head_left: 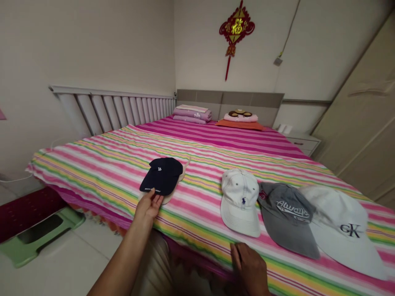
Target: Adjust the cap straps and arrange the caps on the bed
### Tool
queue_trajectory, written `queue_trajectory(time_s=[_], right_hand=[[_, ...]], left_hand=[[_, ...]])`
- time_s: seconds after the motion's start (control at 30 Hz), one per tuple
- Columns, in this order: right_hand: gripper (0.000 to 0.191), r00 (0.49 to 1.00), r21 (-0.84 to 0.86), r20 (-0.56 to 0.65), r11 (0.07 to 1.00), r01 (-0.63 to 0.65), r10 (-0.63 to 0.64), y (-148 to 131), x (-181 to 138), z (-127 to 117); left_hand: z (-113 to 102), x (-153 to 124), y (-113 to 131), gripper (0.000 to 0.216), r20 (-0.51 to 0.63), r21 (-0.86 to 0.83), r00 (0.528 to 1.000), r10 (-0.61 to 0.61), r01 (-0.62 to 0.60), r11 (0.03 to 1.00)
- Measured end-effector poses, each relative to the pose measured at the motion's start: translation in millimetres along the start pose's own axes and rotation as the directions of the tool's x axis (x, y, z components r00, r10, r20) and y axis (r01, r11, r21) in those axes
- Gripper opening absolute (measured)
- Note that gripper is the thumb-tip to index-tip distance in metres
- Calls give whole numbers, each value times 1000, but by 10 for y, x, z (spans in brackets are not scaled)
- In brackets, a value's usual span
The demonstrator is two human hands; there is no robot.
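My left hand [150,205] pinches the brim of a navy baseball cap [166,172], thumb on top and fingers curled below. A beige cap [185,166] shows partly from under the navy one; most of it is hidden. My right hand [250,265] rests at the bed's near edge with its fingers curled in, and nothing shows in them. Just beyond it lies a white cap [240,197] with a small dark-blue emblem. A grey cap [290,218] with white lettering sits beside that, next to a white cap [345,226] marked with black letters.
The caps lie on a bed with a striped sheet [114,160]. Folded purple bedding [191,114] and a pink-and-orange pile [240,121] are by the headboard [237,98]. A radiator [123,109] runs along the left wall. A green stool [46,234] stands on the floor.
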State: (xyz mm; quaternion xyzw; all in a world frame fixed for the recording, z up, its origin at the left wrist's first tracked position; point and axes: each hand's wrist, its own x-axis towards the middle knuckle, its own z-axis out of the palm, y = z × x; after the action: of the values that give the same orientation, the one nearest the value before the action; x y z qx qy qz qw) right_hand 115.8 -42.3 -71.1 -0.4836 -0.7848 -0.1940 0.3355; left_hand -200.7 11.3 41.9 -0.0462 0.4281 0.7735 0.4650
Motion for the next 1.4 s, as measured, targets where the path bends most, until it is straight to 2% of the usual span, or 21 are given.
queue_trajectory(time_s=[0.2,0.3,0.4,0.47,0.5,0.53,0.57,0.6,0.63,0.7,0.73,0.77,0.83,0.9,0.97,1.03,1.1,1.17,1.23,1.3,1.4], right_hand=[[35,1000,9,-8,1000,3,-3,-6,17,-11],[35,1000,25,5,1000,-9,9,3,-7,9],[35,988,114,87,984,-135,126,22,2,16],[34,943,283,237,912,-297,234,24,79,-28],[32,908,406,323,828,-387,266,15,145,-72],[31,876,544,402,700,-463,268,-3,228,-131],[34,854,681,452,518,-518,259,-31,324,-202],[42,845,794,466,298,-530,260,-68,427,-282],[53,845,853,483,95,-513,228,-112,530,-365],[65,840,853,514,-211,-478,172,-202,708,-514],[67,838,833,517,-328,-445,176,-238,772,-567],[63,818,816,526,-409,-408,232,-264,814,-603],[50,736,789,565,-506,-350,372,-278,837,-627],[38,664,777,595,-534,-333,453,-254,803,-623],[33,663,789,587,-512,-340,464,-222,753,-638],[32,692,808,566,-467,-358,448,-201,712,-691],[33,700,812,567,-436,-387,434,-198,675,-756],[34,682,798,590,-440,-411,433,-205,623,-798],[34,655,783,609,-473,-405,447,-209,547,-805],[33,632,759,635,-512,-402,444,-205,461,-792],[26,604,709,691,-540,-455,398,-187,369,-792]], left_hand=[[71,-36,-59,23,181,-59,983,28,-18,998],[13,-136,-167,30,348,-73,937,23,3,997],[-137,-256,-363,42,484,-59,874,-43,82,995],[-279,-350,-533,49,531,-18,839,-118,150,988],[-357,-402,-625,51,550,9,820,-160,185,983],[-436,-458,-719,51,574,46,792,-207,221,974],[-514,-518,-813,49,591,71,769,-243,251,965],[-587,-581,-905,46,611,105,736,-290,288,952],[-655,-647,-993,41,626,136,704,-336,325,936],[-767,-778,-1148,35,658,220,618,-431,390,894],[-811,-839,-1213,35,673,256,575,-464,408,876],[-847,-893,-1266,36,683,290,538,-494,420,860],[-900,-964,-1339,39,690,342,488,-534,430,836],[-933,-975,-1365,40,687,384,453,-568,437,813],[-943,-928,-1344,39,682,384,446,-580,457,802],[-922,-848,-1283,32,641,360,484,-595,496,790],[-861,-779,-1196,19,566,348,530,-632,541,766],[-765,-753,-1101,11,532,348,557,-638,543,764],[-657,-775,-1013,16,584,350,565,-583,473,809],[-568,-815,-945,23,653,388,526,-545,386,837],[-505,-837,-875,25,702,463,427,-570,334,821]])
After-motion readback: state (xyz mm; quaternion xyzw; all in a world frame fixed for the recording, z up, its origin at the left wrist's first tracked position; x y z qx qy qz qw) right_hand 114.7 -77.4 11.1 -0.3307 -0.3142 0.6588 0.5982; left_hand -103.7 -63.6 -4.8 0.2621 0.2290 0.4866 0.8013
